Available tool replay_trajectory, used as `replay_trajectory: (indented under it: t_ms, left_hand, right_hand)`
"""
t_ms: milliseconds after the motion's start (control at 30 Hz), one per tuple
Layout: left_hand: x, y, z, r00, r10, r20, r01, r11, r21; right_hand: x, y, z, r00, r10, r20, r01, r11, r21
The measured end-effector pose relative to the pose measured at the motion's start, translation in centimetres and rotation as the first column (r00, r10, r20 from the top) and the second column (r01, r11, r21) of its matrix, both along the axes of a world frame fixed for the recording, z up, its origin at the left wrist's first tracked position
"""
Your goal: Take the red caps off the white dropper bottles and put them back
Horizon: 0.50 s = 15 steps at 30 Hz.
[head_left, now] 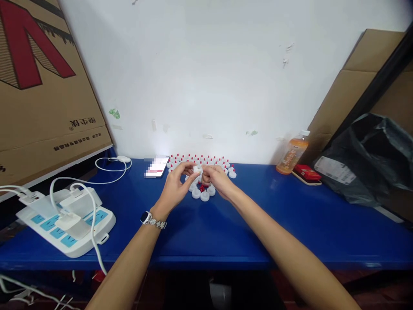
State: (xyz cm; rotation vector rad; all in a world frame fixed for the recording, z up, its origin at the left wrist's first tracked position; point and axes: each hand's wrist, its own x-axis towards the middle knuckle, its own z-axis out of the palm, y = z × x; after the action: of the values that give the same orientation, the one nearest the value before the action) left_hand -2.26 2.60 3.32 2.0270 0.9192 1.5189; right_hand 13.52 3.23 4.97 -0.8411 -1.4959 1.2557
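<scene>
Between the fingers of my left hand (177, 183) is a small white nozzle cap (197, 169), raised over the blue table. The closed fingers of my right hand (217, 178) meet its right side; whatever else they pinch is too small to make out. Below my hands stand several white caps without tips, one white cap (204, 196) at the near edge of the group. Small loose red tips (202, 187) lie among them. Behind my hands are rows of white caps topped with red tips, one of these red-tipped caps (232, 173) at the right end. My hands hide part of the group.
On the left, a white power strip (80, 247) carries plugged-in chargers and looping cables. A phone (157, 167) lies left of the caps. At right stand an orange drink bottle (293, 153), a red packet (307, 172) and a dark plastic bag (364, 150). Cardboard boxes flank the table.
</scene>
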Motion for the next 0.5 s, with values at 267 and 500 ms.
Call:
replay_trajectory:
  t_ms: [267,500]
  left_hand:
    - [-1.5,2.0,-0.3,0.929,-0.03,0.37,0.122,0.966,-0.227]
    - [-0.7,1.7,-1.3,0.999,-0.017,-0.051,0.011,0.994,-0.111]
  right_hand:
    - [2.8,0.6,-0.1,0.831,-0.482,0.277,0.311,0.816,0.487]
    - [2.9,1.5,-1.4,0.659,-0.447,0.605,0.104,0.851,0.515]
